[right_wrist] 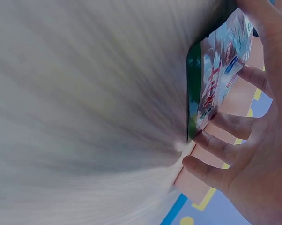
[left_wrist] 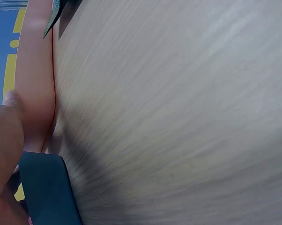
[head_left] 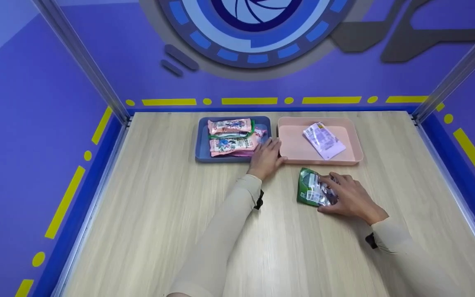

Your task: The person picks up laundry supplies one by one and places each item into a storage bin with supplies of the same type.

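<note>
My right hand (head_left: 349, 197) holds a green and silver snack packet (head_left: 312, 190) just above or on the table, thumb at its near edge and fingers across the far side. In the right wrist view the packet (right_wrist: 216, 77) is tilted, with fingers spread along it. My left hand (head_left: 265, 160) rests at the near right corner of the blue tray (head_left: 203, 154), its fingers over the rim and its thumb toward the pink tray (head_left: 291, 142). Pink snack packets (head_left: 231, 145) and a green-edged one lie in the blue tray. A lilac packet (head_left: 324, 140) lies in the pink tray.
Both trays stand side by side near the back of the wooden table (head_left: 159, 198). Blue-purple panels (head_left: 35, 123) with yellow marks enclose the left, back and right sides, joined by metal corner posts (head_left: 85, 57).
</note>
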A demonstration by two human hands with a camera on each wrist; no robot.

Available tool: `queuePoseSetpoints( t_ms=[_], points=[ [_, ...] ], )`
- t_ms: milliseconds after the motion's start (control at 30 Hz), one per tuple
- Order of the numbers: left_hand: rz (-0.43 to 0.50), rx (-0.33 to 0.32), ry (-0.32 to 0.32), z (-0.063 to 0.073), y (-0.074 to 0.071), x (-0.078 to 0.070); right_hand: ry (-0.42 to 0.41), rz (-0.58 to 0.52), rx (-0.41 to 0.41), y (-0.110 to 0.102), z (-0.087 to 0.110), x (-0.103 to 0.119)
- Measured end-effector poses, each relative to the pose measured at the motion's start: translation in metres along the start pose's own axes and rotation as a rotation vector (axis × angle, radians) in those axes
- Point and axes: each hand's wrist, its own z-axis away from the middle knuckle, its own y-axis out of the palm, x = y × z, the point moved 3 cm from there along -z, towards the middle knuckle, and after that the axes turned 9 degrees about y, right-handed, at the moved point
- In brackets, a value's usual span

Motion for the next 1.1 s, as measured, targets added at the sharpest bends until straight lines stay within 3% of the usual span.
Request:
queuePoseSetpoints(
  t_ms=[1100],
  points=[
    [-0.004,-0.012,0.008,0.0012,-0.0015,-0.0005,-0.038,-0.038,-0.097,-0.0022,-0.0013,-0.0001]
  ],
)
